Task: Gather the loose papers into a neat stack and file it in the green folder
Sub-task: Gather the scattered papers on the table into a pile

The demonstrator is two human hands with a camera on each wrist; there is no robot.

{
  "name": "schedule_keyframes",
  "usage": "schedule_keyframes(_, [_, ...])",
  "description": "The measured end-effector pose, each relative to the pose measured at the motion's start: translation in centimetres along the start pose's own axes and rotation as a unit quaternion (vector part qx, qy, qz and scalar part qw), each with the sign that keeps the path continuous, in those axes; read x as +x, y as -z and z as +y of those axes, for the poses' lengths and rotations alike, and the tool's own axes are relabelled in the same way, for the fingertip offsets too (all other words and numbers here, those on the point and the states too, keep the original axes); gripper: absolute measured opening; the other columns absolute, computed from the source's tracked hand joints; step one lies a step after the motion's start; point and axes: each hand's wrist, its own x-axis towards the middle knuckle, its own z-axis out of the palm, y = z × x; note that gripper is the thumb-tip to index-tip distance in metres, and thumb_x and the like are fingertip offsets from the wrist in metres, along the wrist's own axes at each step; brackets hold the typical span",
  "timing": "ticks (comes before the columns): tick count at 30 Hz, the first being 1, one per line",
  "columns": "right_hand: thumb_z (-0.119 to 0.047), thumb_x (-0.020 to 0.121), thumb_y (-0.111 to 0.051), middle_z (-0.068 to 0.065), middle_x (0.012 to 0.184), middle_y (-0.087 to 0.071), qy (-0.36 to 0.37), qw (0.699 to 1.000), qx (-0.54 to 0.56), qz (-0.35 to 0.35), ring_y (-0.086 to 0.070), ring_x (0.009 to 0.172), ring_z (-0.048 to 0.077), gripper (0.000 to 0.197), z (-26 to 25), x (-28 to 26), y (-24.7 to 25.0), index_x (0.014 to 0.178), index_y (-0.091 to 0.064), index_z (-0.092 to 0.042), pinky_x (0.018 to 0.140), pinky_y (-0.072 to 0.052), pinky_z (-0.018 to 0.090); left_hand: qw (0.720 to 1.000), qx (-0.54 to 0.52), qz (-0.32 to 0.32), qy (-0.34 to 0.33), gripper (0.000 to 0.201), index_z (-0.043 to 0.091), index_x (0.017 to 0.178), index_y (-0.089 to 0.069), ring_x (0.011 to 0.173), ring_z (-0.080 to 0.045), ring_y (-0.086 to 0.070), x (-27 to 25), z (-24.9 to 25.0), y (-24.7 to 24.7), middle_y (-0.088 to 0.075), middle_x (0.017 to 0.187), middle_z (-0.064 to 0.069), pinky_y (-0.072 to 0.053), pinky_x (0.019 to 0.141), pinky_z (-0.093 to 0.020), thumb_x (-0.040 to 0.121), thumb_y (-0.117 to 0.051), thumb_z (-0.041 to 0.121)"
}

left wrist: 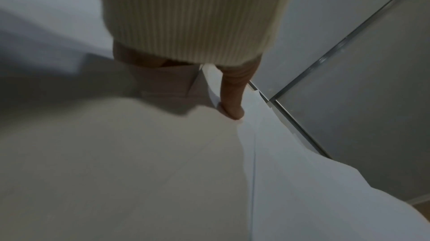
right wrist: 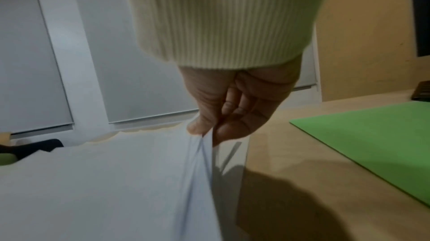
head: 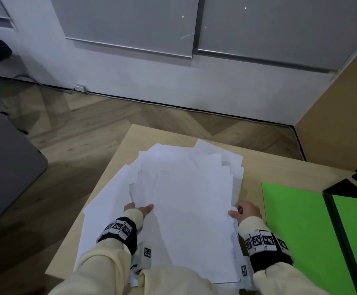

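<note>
The pale wooden surface [head: 113, 167] carries a fanned, uneven pile of papers [head: 184, 199], with the green folder [head: 296, 231] open just to its right. The right hand [head: 246, 211] pinches the pile's right edge; the left hand [head: 140, 209] holds the left edge, thumb on top. Lifted now, loose bottom sheets could slip and scatter
</note>
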Motion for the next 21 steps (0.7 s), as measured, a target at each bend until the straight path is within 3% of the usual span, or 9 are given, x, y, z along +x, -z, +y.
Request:
schedule_keyframes(4, [-0.019, 0.083, -0.065, -0.001, 0.055, -0.049, 0.019, 0.992, 0.048, 0.116, -0.049, 0.063, 0.020, 0.046, 0.9, -1.0, 0.3, 0.051, -0.033, -0.022, 0.057, -0.033, 0.021, 1.000, 0.002, -0.003, -0.011, 0.052, -0.007, 0.115, -0.061, 0.104, -0.039, -0.064, 0.7, -0.3, -0.2, -0.066, 0.116, -0.024, -0.049, 0.097, -0.043, 0.070, -0.079, 0.013])
schedule_keyframes(6, [-0.019, 0.086, -0.062, -0.003, 0.054, -0.050, 0.032, 0.979, 0.095, 0.178, -0.051, 0.062, 0.021, 0.044, 1.0, -1.5, 0.1, 0.052, -0.035, -0.024, 0.058, -0.036, 0.022, 1.000, 0.010, -0.004, -0.012, 0.050, -0.006, 0.114, -0.061, 0.104, -0.039, -0.064, 0.8, -0.4, -0.2, -0.066, 0.115, -0.024, -0.049, 0.097, -0.043, 0.071, -0.077, 0.012])
schedule_keyframes(8, [-0.013, 0.088, -0.059, 0.000, 0.060, -0.054, 0.035, 0.971, 0.132, 0.196, -0.054, 0.067, 0.022, 0.033, 1.0, -1.8, 0.0, 0.060, -0.043, -0.021, 0.062, -0.036, 0.022, 1.000, 0.001, -0.002, -0.011, 0.047, -0.006, 0.114, -0.062, 0.102, -0.038, -0.064, 1.1, -0.5, -0.3, -0.067, 0.114, -0.023, -0.049, 0.097, -0.041, 0.072, -0.076, 0.011])
schedule_keyframes(12, [-0.005, 0.087, -0.053, 0.011, 0.089, -0.067, 0.036, 0.991, 0.118, 0.048, -0.062, 0.081, 0.023, 0.018, 1.2, -1.3, -0.8, 0.081, -0.056, -0.022, 0.062, -0.039, 0.020, 0.999, -0.034, 0.003, 0.007, 0.046, -0.007, 0.111, -0.062, 0.085, -0.030, -0.062, 0.8, -0.3, -0.3, -0.070, 0.090, -0.016, -0.048, 0.085, -0.033, 0.072, -0.076, 0.013])
schedule_keyframes(14, [-0.004, 0.084, -0.050, 0.009, 0.100, -0.070, 0.035, 0.996, 0.084, -0.008, -0.063, 0.088, 0.023, 0.024, 1.3, -1.0, -1.0, 0.092, -0.064, -0.023, 0.071, -0.041, 0.018, 0.997, -0.074, 0.007, 0.012, 0.057, -0.006, 0.113, -0.060, 0.093, -0.034, -0.065, 0.6, 0.0, -0.5, -0.068, 0.097, -0.013, -0.049, 0.090, -0.036, 0.067, -0.081, 0.019])
schedule_keyframes(15, [-0.003, 0.084, -0.047, 0.006, 0.098, -0.069, 0.036, 0.996, 0.072, -0.023, -0.062, 0.088, 0.023, 0.030, 1.2, -1.0, -1.0, 0.098, -0.068, -0.020, 0.072, -0.040, 0.017, 0.996, -0.093, 0.010, 0.009, 0.062, -0.005, 0.114, -0.058, 0.098, -0.036, -0.065, 0.6, 0.1, -0.6, -0.067, 0.103, -0.013, -0.048, 0.095, -0.038, 0.064, -0.082, 0.024])
schedule_keyframes(17, [0.002, 0.084, -0.041, 0.004, 0.086, -0.065, 0.049, 0.997, 0.048, -0.040, -0.055, 0.080, 0.020, 0.039, 0.7, -1.2, -0.9, 0.100, -0.072, -0.016, 0.060, -0.038, 0.017, 0.993, -0.117, 0.016, 0.000, 0.070, -0.002, 0.117, -0.059, 0.102, -0.037, -0.064, 0.7, 0.3, -1.0, -0.067, 0.109, -0.015, -0.047, 0.100, -0.043, 0.061, -0.083, 0.032])
schedule_keyframes(18, [0.003, 0.084, -0.039, 0.005, 0.083, -0.064, 0.059, 0.996, 0.044, -0.041, -0.053, 0.078, 0.019, 0.040, 0.4, -1.3, -0.8, 0.098, -0.073, -0.014, 0.054, -0.037, 0.017, 0.993, -0.119, 0.022, -0.003, 0.069, 0.000, 0.116, -0.061, 0.101, -0.037, -0.064, 0.7, 0.4, -1.0, -0.068, 0.109, -0.016, -0.047, 0.100, -0.044, 0.060, -0.083, 0.035])
schedule_keyframes(21, [0.001, 0.087, -0.042, 0.010, 0.085, -0.068, 0.077, 0.994, 0.075, -0.034, -0.055, 0.078, 0.019, 0.032, 0.0, -1.4, -1.0, 0.088, -0.072, -0.012, 0.051, -0.037, 0.015, 0.994, -0.104, 0.035, -0.016, 0.063, 0.001, 0.112, -0.064, 0.093, -0.037, -0.067, 1.1, 0.4, -1.1, -0.070, 0.097, -0.016, -0.051, 0.095, -0.044, 0.061, -0.082, 0.033])
